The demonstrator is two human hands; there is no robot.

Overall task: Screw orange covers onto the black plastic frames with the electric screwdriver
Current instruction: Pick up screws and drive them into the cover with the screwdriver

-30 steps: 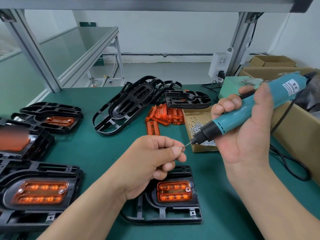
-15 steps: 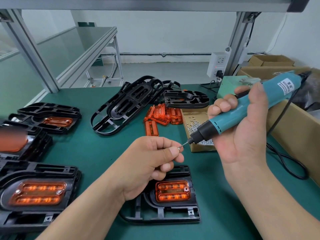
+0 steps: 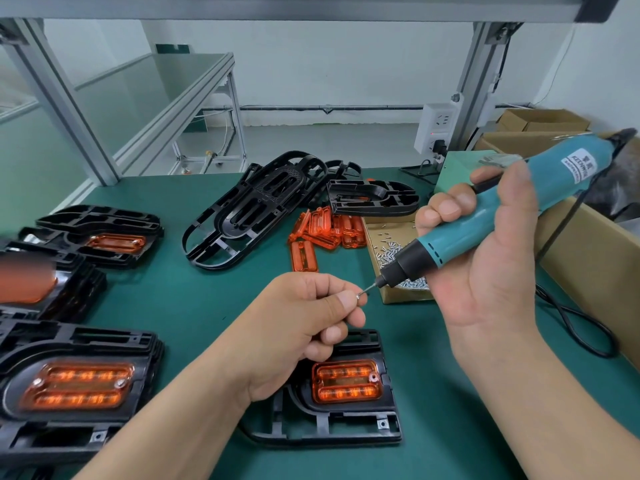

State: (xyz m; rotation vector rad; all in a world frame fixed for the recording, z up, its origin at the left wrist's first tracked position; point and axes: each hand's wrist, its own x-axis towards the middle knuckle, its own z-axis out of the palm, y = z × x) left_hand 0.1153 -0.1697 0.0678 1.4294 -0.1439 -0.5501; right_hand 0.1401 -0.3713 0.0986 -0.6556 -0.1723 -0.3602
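We see the left grip [image 3: 304, 317], a bare hand held above the green tabletop [image 3: 194, 299], with its fingers curled in and the thumb and forefinger pinching a small screw [image 3: 359, 296]. The right grip [image 3: 485, 278] is wrapped round the teal body of the electric screwdriver [image 3: 460, 242], thumb laid along the top. The tool slants down to the left, so that its thin bit meets the pinched screw in the air. Directly below the left grip, partly hidden by it, a black plastic frame [image 3: 346, 427] lies flat on the tabletop with an orange cover [image 3: 346, 381] seated in its recess. Whether that cover is already screwed down we cannot tell. Behind the screwdriver tip sits an open cardboard tray [image 3: 405, 296] holding loose screws, and just left of it a heap of spare orange covers [image 3: 329, 230]. Farther back lie bare black frames [image 3: 256, 209], some leaning on each other. Along the left edge we find stacked frames [image 3: 86, 341] with orange covers fitted, the nearest showing a screw head at its cover's corner. A black cord [image 3: 581, 327] loops over the tabletop at the right, beside a large cardboard box [image 3: 588, 244].
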